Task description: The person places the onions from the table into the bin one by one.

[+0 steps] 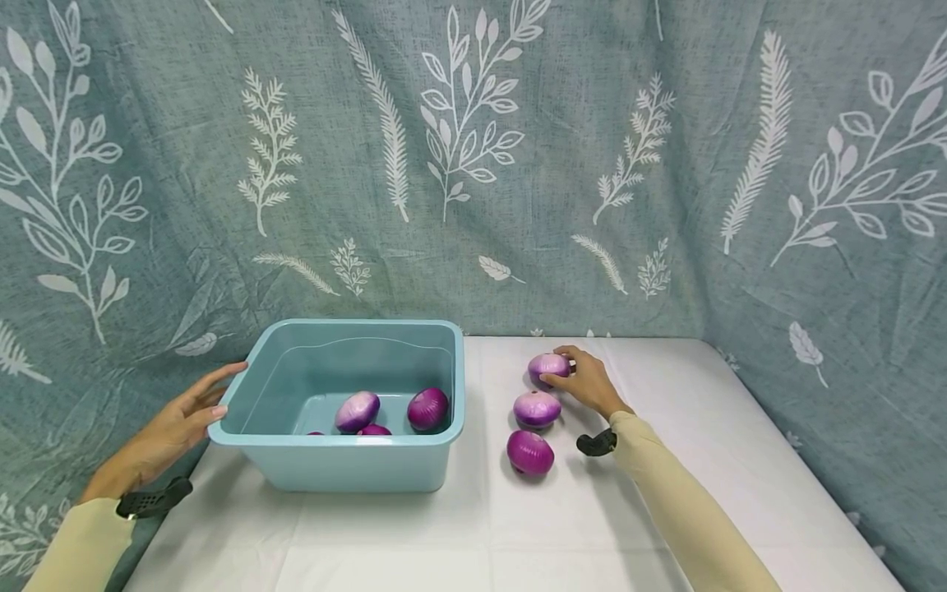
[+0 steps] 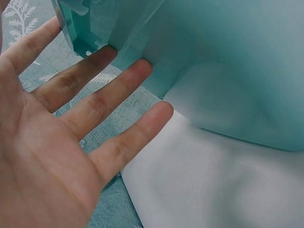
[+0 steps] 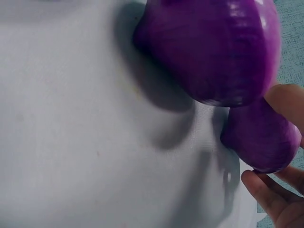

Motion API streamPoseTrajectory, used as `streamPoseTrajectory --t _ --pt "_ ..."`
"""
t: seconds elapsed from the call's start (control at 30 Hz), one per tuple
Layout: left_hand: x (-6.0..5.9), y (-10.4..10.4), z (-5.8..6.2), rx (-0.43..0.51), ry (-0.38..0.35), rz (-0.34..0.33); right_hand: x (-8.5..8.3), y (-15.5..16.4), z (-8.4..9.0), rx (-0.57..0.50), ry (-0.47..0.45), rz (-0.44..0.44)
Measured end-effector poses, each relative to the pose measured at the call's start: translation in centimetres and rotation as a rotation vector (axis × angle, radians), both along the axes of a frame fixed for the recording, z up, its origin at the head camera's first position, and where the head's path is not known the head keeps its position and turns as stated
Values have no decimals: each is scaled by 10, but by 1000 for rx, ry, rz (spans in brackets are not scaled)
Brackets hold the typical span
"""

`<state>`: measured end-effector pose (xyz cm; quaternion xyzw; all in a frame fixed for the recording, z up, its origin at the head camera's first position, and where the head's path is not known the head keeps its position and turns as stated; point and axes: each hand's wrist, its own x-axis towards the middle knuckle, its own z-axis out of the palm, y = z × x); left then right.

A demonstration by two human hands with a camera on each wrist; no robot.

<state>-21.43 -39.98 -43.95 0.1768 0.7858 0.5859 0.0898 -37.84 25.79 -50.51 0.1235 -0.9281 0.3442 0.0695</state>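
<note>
At the far end of a row of red onions, my right hand grips a pale purple onion between thumb and fingers. In the right wrist view, that onion sits partly behind a nearer onion. Toward me in the row lie a second onion and a darker one. Fingers extended, my left hand touches the left side of a light blue plastic tub. The left wrist view shows its straight, spread fingers against the tub's outer wall.
Inside the tub are several onions, among them a pale one and a dark one; the front wall partly hides others. A white cloth covers the table. A leaf-patterned teal curtain hangs behind and at both sides.
</note>
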Motion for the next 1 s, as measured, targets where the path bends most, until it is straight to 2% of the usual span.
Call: streamPoseTrajectory --t 0.4,1.0 --pt "-1 0 -1 -7 2 4 5 5 7 -3 23 18" --pt "-1 -1 0 -41 -12 19 22 -3 45 -68 56 93"
